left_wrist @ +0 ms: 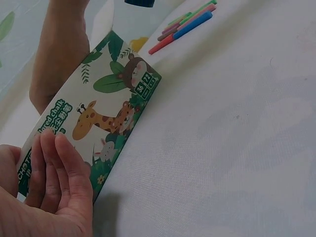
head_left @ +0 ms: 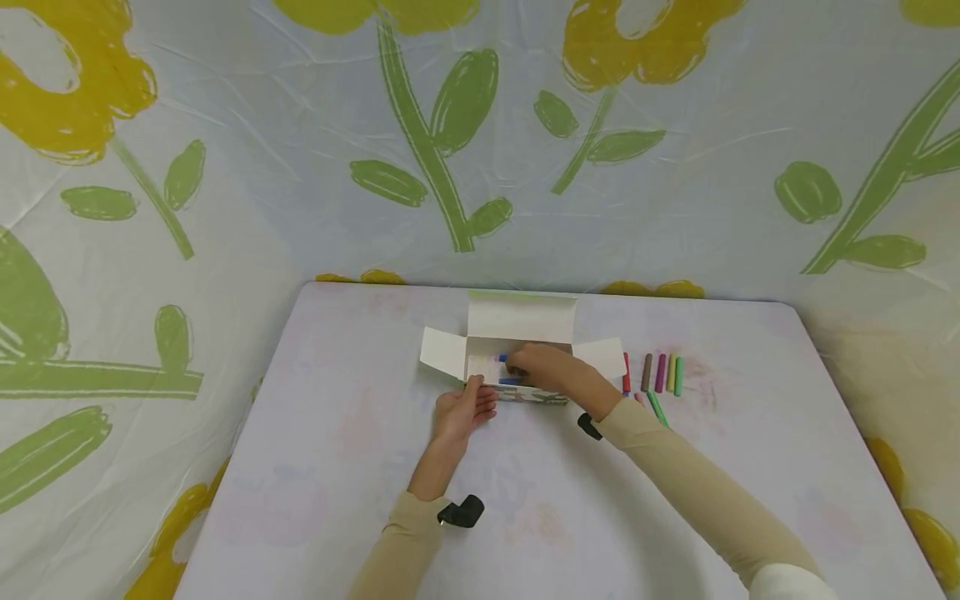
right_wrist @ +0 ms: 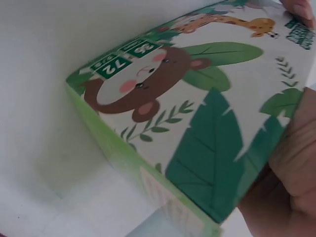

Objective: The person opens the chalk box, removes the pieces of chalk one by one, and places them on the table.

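An open chalk box printed with a giraffe and a monkey stands on the table, its flaps spread. My left hand holds the box's front wall near the left corner, thumb over the rim and fingers along the printed face. My right hand reaches down into the box from the right, fingers bent. Beside its fingertips shows a bit of a blue chalk stick. Another blue stick lies lower in the box. In the right wrist view, the box hides most of the right hand.
Right of the box lie several chalk sticks, among them a brown one, a purple one and a slanting green one. The box's right flap stretches towards them. A flowered cloth hangs behind the table.
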`<state>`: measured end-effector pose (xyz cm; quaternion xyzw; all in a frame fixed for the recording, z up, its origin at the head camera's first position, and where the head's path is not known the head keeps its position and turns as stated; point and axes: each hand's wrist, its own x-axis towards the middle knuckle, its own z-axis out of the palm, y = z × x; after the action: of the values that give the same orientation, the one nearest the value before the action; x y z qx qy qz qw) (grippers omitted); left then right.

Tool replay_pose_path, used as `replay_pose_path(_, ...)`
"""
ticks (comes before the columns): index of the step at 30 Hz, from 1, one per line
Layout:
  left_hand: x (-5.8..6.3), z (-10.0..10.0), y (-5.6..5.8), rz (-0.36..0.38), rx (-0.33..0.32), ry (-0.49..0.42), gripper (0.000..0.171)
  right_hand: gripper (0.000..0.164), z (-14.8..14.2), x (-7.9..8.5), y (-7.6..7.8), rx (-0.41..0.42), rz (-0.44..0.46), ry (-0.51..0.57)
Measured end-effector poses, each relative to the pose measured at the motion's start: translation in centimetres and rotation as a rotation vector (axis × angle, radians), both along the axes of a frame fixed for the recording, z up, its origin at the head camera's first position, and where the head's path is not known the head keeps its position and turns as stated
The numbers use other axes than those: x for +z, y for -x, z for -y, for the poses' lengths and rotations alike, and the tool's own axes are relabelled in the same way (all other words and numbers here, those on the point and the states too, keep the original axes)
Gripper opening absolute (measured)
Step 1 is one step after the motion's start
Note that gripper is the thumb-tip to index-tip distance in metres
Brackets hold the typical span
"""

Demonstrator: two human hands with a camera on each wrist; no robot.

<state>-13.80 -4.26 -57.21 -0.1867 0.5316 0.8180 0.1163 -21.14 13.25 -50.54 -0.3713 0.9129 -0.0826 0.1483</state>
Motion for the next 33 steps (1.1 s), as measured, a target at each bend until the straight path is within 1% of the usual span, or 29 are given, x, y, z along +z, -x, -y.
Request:
replay_pose_path(5, 0.2, -0.2, -0.2, 0.001, -0.005, -0.002, 0.031, 0.010, -0.1, -0.1, 0.1, 0.038, -0.036, -0.035)
replay_pose_path(9, 0.3, -0.3, -0.3, 0.008, -0.007, -0.007, 0.032, 0.007, -0.5, -0.1, 0.1, 0.016, 0.020, 0.018)
replay_pose_path(13, 0.3, -0.3, -0.3, 0.003, -0.003, -0.008, 0.032, 0.007, -1.6, 0.1, 0.0, -0.016, 0.083, 0.144)
replay_pose_path(18, 0.3, -0.3, -0.3, 0.001, 0.000, -0.002, 0.032, 0.014, -3.3, 1.0, -0.1, -0.016, 0.104, 0.331)
replay_pose_path(22, 0.2, -0.2, -0.3, 0.005, 0.001, 0.007, 0.032, 0.018, -4.7, 1.5, -0.5, -0.030, 0.114, 0.429)
replay_pose_path(26, 0.3, -0.2, -0.3, 0.004, -0.001, 0.011, 0.032, 0.020, -6.1, 1.9, -0.9, -0.081, 0.120, 0.495)
replay_pose_path(33, 0.3, 0.0, -0.2, 0.018, -0.003, 0.015, 0.032, 0.025, -8.2, 2.4, -1.6, -0.229, 0.165, 0.589)
